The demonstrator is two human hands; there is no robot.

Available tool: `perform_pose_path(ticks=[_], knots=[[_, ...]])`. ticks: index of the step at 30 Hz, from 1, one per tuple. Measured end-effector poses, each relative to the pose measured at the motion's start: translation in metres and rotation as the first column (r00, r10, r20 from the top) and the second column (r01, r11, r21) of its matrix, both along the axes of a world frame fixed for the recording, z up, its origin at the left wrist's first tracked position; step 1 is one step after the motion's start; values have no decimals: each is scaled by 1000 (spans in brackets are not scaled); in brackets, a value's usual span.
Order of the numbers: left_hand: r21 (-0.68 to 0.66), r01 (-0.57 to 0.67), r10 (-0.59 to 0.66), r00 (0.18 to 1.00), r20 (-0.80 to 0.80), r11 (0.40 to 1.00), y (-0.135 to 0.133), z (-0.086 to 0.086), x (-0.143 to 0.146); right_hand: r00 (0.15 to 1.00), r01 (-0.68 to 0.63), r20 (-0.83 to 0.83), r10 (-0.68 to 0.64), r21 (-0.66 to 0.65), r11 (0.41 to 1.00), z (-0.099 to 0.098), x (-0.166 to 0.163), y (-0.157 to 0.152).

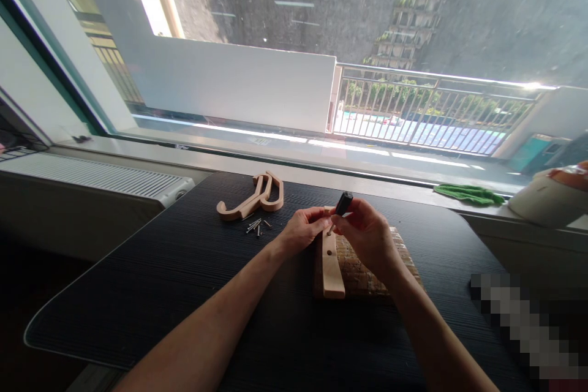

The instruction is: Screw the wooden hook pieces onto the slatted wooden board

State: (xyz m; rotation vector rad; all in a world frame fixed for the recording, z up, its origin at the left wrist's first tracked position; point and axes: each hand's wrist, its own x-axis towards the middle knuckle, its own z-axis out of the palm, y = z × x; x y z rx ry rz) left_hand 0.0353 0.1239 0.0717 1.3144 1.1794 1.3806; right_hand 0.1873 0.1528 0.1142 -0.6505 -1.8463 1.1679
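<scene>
I have the right hand [371,231] closed round a black screwdriver [344,201]; the left hand [299,231] touches the wooden piece [332,278] beneath both, fingers bent, grip unclear; screws [254,226] lie left of them

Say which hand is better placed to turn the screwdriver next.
Probably the right hand: it grips the screwdriver, which points down at the wooden piece, while the left hand is at that piece's far end.

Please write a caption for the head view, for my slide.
Left hand at a wooden piece, right hand holding a screwdriver; screws lie on the table.
</scene>
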Motion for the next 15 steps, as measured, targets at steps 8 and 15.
perform_pose_path(ticks=[8, 15], knots=[[14, 12, -12, 1000, 10, 1000, 0, 1, 1, 1000, -10, 4, 10, -7, 1000, 1, 0, -3], [25, -34, 36, 998, -54, 999, 1, -2, -1, 996, -91, -21, 92, 44, 995, -4, 2, 5]])
